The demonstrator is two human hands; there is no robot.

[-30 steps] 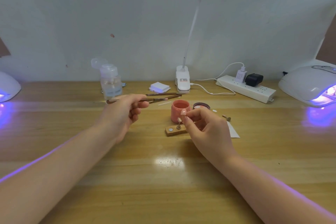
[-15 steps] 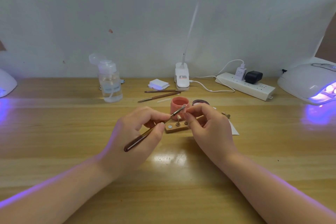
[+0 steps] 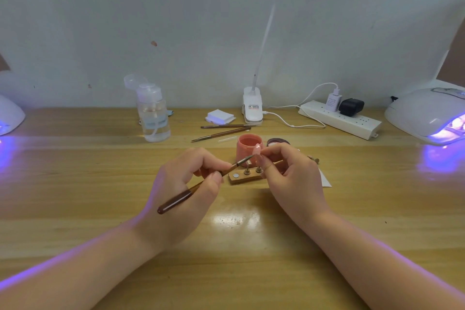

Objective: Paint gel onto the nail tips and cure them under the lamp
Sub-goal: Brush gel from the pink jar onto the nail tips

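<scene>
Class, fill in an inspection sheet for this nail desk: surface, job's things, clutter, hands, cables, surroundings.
Surface: wooden desk, glare patch near the front.
Job's things: brush tip at nail tip; pink jar open; wooden holder; lit curing lamp.
Clutter: pump bottle, two spare brushes, pad stack.
Hands: left hand grips the brush; right hand pinches the nail tip.
Cables: white lead beside power strip.
Surroundings: white wall.

— Does the brush (image 3: 201, 185) tip touch the nail tip (image 3: 257, 150) pinched in the right hand (image 3: 293, 178)?
— Too small to tell.
— And just behind that pinch?
— The dark jar (image 3: 278, 142) is mostly hidden by the fingers. Far right of it, the curing lamp (image 3: 425, 113) is cut off by the frame's edge.
</scene>
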